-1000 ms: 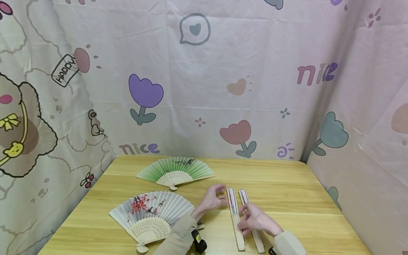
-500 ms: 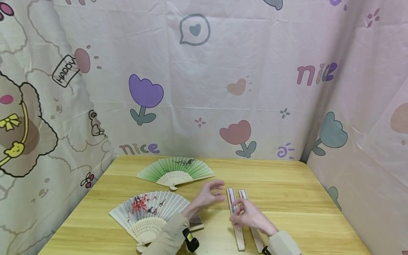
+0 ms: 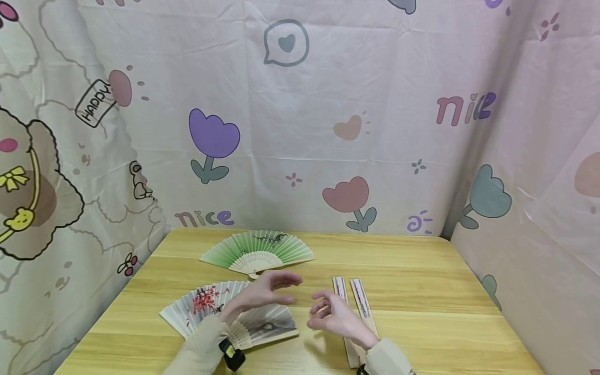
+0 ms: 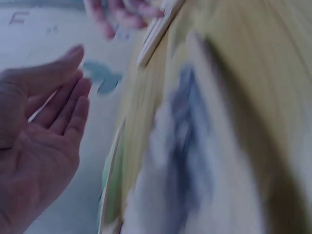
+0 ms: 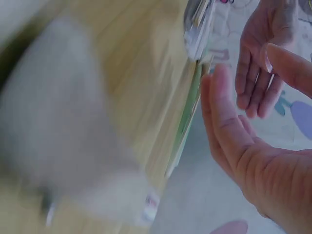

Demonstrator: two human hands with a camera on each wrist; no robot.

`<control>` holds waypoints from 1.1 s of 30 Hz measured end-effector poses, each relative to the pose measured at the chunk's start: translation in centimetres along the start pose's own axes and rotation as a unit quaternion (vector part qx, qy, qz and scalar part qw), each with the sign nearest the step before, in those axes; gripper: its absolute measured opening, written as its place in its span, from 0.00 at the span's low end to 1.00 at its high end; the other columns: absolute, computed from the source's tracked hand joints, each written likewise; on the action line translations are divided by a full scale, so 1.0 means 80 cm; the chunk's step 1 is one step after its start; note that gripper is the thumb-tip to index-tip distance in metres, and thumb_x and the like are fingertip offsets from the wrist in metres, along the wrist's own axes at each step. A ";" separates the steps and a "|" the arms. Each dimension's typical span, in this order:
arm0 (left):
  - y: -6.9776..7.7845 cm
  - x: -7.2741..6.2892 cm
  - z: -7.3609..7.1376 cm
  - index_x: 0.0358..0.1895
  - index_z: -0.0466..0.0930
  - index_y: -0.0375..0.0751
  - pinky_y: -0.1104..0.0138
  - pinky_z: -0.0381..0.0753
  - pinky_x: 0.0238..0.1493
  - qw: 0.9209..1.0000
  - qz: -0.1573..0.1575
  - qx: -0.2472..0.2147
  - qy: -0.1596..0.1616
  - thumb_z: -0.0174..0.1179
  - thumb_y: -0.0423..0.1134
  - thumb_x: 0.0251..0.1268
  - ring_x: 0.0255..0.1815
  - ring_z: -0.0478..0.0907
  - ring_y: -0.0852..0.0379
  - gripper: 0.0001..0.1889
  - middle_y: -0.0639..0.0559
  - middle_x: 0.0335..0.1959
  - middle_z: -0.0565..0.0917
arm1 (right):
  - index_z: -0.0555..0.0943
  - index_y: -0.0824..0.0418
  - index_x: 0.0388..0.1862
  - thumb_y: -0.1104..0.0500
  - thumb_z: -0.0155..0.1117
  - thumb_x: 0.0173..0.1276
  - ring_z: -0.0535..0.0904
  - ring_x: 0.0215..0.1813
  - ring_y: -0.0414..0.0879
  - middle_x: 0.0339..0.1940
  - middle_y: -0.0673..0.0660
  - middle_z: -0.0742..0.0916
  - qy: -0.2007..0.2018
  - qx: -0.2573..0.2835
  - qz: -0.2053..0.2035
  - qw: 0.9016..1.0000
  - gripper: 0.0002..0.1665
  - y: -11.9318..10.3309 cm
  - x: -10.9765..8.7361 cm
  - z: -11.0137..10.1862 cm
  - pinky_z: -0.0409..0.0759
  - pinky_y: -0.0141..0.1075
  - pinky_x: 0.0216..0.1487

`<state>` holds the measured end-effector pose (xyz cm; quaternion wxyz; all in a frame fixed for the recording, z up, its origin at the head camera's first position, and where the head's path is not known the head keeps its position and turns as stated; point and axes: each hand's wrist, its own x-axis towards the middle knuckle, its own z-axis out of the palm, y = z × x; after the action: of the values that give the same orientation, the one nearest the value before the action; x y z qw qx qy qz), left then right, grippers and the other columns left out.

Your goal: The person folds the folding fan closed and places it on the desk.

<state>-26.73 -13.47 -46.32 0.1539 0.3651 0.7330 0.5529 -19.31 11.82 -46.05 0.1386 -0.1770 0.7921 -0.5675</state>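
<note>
Both hands are hovering over the table [image 3: 417, 294], holding nothing. Left hand [image 3: 262, 291]: thumb standing apart from the fingers, fingers bending loosely. Right hand [image 3: 335, 316]: same, thumb and fingers curving with a gap between. Fingertips are facing each other, not touching.

White fan [image 3: 206, 302] is lying spread on the table, directly below the left hand, so left is nearer. Spread is running left-right, pleats facing away from the person. Its straight right edge is pointing toward the person's right, ending short of the right hand. Pivot is hiding behind the left sleeve [image 3: 199, 338], can't check it.

Inner folded fan [image 3: 340, 287] is sitting partly under the right hand in the head view; outer folded fan [image 3: 365, 304] is lying just to its right. Long axes are running near-to-far, roughly parallel, far ends leaning slightly left.

Green fan [image 3: 258, 247] is lying spread beyond the left hand.
</note>
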 end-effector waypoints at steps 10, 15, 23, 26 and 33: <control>-0.014 -0.114 -0.089 0.69 0.69 0.33 0.60 0.77 0.74 0.996 -0.015 0.086 0.009 0.65 0.29 0.64 0.68 0.74 0.63 0.30 0.30 0.66 0.75 | 0.70 0.71 0.64 0.67 0.78 0.51 0.80 0.53 0.56 0.54 0.67 0.81 -0.018 -0.005 0.000 1.000 0.42 -0.008 0.019 0.042 0.87 0.36 0.49; -0.023 -0.174 -0.123 0.70 0.63 0.24 0.74 0.76 0.69 0.997 -0.017 0.076 0.028 0.65 0.27 0.63 0.68 0.73 0.67 0.34 0.27 0.68 0.73 | 0.69 0.70 0.65 0.69 0.80 0.48 0.78 0.54 0.56 0.55 0.66 0.79 -0.019 -0.014 0.006 1.000 0.44 -0.006 0.026 0.051 0.86 0.47 0.55; -0.040 -0.234 -0.149 0.69 0.69 0.30 0.33 0.77 0.60 0.985 -0.072 0.124 0.095 0.68 0.29 0.57 0.64 0.72 0.72 0.34 0.41 0.67 0.78 | 0.70 0.68 0.65 0.69 0.82 0.44 0.76 0.50 0.53 0.54 0.65 0.78 0.007 -0.055 0.010 0.998 0.47 -0.002 0.033 0.057 0.81 0.39 0.45; -0.043 -0.245 -0.151 0.67 0.71 0.31 0.40 0.81 0.58 0.979 -0.073 0.150 0.118 0.72 0.30 0.54 0.62 0.72 0.73 0.34 0.46 0.65 0.80 | 0.70 0.68 0.64 0.70 0.82 0.44 0.75 0.46 0.51 0.52 0.65 0.78 0.012 -0.061 0.007 0.998 0.47 -0.002 0.034 0.058 0.79 0.34 0.41; -0.052 -0.258 -0.151 0.63 0.75 0.31 0.54 0.77 0.66 0.971 -0.054 0.184 0.144 0.75 0.32 0.45 0.62 0.63 0.86 0.36 0.67 0.65 0.77 | 0.70 0.70 0.62 0.71 0.81 0.44 0.75 0.41 0.48 0.47 0.63 0.79 -0.003 -0.072 0.007 0.997 0.45 -0.001 0.038 0.059 0.79 0.29 0.39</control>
<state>-21.69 -36.95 -49.73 0.0067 0.2633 0.8551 0.4466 -20.07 6.42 -47.53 0.1317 -0.1827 0.8318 -0.5073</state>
